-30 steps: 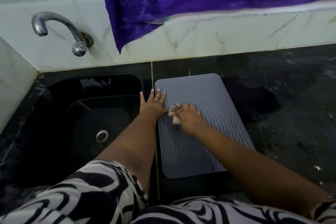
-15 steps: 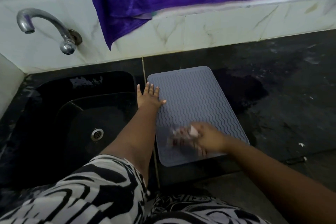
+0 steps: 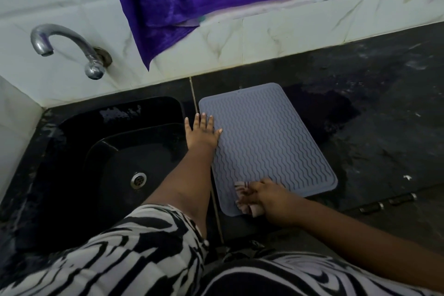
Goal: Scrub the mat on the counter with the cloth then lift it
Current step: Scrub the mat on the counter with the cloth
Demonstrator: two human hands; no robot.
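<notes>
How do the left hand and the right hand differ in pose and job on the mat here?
The left hand lies flat with fingers spread; the right hand is curled over the cloth. The left hand sits at the mat's sink-side edge, further back; the right hand works the near corner. The left hand holds nothing. Both press on the mat.

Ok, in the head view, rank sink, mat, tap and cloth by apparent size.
1. sink
2. mat
3. tap
4. cloth, partly hidden under the right hand, so unsure against the tap.
</notes>
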